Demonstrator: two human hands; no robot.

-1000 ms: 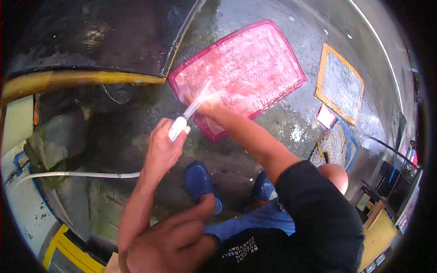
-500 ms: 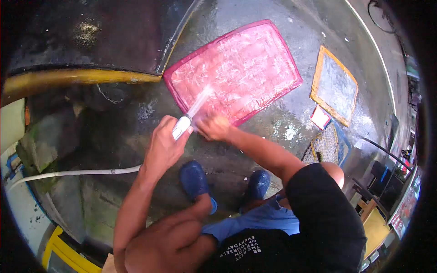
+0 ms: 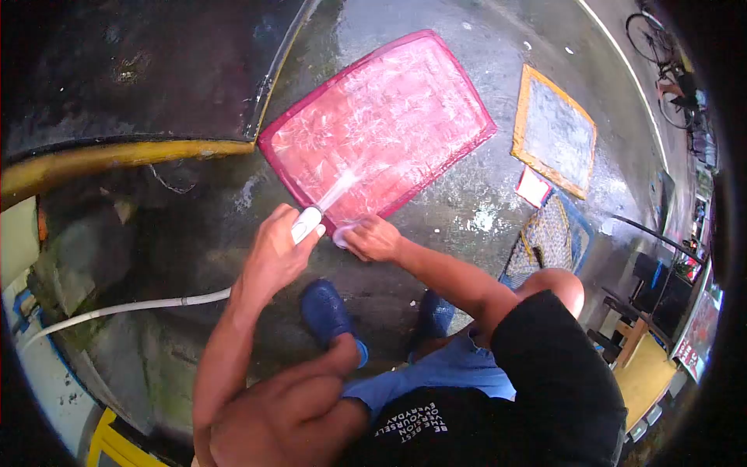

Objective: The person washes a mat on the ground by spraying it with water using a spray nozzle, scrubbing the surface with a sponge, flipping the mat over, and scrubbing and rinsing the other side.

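Note:
My left hand (image 3: 274, 247) is closed around a white hose nozzle (image 3: 306, 224), thumb along its side. A jet of water (image 3: 339, 187) leaves the nozzle and strikes the near part of a pink mat (image 3: 381, 124) with a darker red border, lying wet on the floor. Just right of the nozzle, my right hand (image 3: 373, 237) is closed on a small pale lilac object (image 3: 342, 232) at the mat's near edge. Fingers cover most of that object, so its kind does not show. A white hose (image 3: 140, 306) runs from the left towards my left forearm.
Right of the pink mat lie an orange-bordered grey mat (image 3: 556, 128), a small red-edged white piece (image 3: 533, 187) and a woven mat (image 3: 545, 233). A yellow-edged dark platform (image 3: 156, 152) stands at the upper left. Blue clogs (image 3: 327, 311) are on my feet.
The view has shifted, so the mats appear a little further left and higher. My right hand, blurred before, now shows sharply beside the mat's edge. Water still sprays onto the mat.

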